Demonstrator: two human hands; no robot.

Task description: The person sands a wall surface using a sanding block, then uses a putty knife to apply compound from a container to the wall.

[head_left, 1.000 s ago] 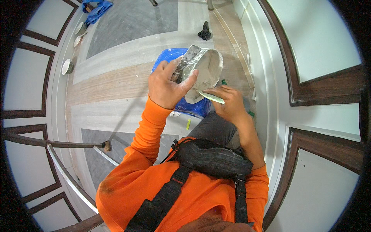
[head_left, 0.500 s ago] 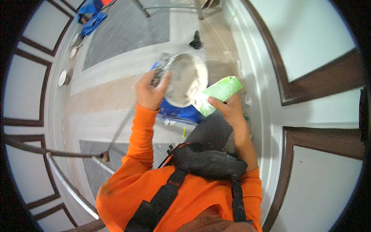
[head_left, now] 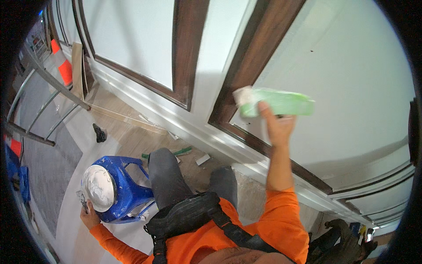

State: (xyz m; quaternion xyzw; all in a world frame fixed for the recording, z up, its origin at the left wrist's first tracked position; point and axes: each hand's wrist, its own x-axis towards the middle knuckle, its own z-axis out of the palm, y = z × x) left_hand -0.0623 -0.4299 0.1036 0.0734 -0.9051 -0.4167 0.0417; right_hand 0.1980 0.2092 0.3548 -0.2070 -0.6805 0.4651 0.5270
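My right hand (head_left: 279, 125) is closed round a flat green putty spreader (head_left: 283, 102), slightly blurred, with white putty on its left end. It is in front of the white wall panel (head_left: 351, 114), beside the brown trim; I cannot tell whether it touches. Low on the left, my left hand (head_left: 90, 216) has its fingers round a small grey thing (head_left: 82, 199) whose kind does not show. That hand is at the edge of a round white tub (head_left: 99, 190) of putty. The tub sits on a paint-spattered blue plastic stool (head_left: 125, 185).
Brown moulding (head_left: 246, 66) frames the wall panels. A crumpled black thing (head_left: 100, 133) and white scraps (head_left: 202, 159) lie on the floor. A metal frame (head_left: 48, 97) and an orange-and-white cone (head_left: 63, 66) stand at left. Dark items (head_left: 336, 242) lie at lower right.
My view has turned right toward the wall. The green spreader has gone from beside the tub up to the wall panel in my right hand. My left hand stays near the tub.
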